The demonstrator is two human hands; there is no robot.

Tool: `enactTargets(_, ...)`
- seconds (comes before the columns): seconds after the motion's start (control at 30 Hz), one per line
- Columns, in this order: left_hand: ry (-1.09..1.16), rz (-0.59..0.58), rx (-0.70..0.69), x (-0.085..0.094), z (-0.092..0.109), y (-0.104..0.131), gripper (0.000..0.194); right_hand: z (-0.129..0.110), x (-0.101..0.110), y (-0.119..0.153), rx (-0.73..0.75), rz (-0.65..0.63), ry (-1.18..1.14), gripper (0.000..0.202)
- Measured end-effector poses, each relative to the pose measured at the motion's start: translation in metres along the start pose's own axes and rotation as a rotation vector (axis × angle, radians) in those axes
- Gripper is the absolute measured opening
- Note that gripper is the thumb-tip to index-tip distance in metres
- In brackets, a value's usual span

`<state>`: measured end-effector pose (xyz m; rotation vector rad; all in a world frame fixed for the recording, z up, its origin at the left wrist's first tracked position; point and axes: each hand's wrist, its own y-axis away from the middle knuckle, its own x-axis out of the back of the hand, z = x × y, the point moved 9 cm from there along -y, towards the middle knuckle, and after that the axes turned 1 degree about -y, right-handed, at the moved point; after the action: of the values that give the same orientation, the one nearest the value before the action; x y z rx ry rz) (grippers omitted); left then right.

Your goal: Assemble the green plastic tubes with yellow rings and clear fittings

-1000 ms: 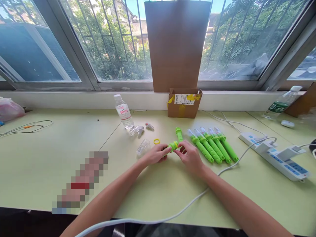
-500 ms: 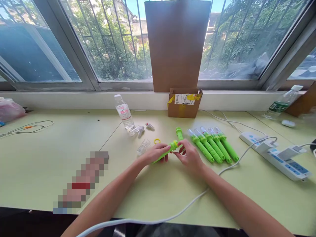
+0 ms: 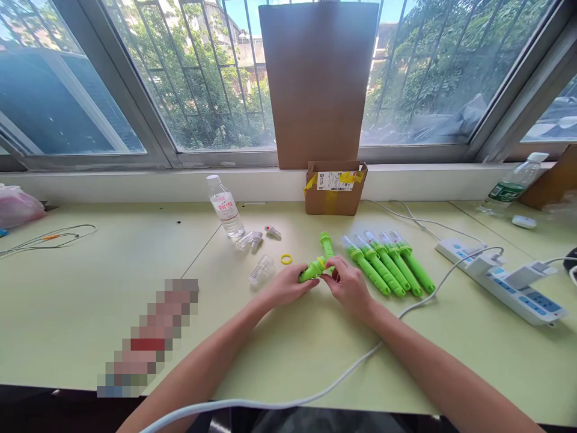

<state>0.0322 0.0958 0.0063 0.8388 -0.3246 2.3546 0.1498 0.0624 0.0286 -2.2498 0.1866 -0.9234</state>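
perhaps the yellow ring point(image 3: 321, 263) could slip if both hands, gripping the green plastic tube point(image 3: 309, 272), twist unevenly.

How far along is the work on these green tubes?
Five green tubes with clear tops look finished, lying together. The left hand holds another tube; the right hand is at its yellow-ringed end. Apparently left: one tube without a clear top, beyond the hands, with a loose yellow ring and clear pieces nearby.
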Motion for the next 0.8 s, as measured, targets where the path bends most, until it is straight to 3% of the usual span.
enactTargets(0.1, 0.041, -0.013, 0.02, -0.001, -0.003, 0.0, 0.026, 0.001, -0.001, 0.0, -0.01, -0.005, -0.003, 0.006)
enactTargets(0.27, -0.008, 0.229, 0.036, 0.017, -0.01, 0.0, 0.028, 0.005, 0.0, 0.0, -0.032, 0.001, 0.026, 0.008)
enactTargets(0.33, -0.016, 0.269, 0.032, 0.019, -0.01, 0.0, 0.027, 0.006, 0.001, 0.0, -0.041, 0.004, 0.025, 0.007)
enactTargets(0.8, 0.101, 0.198, 0.049, 0.013, -0.018, -0.003, 0.029, 0.011, -0.003, 0.001, -0.097, -0.035, -0.043, 0.01)
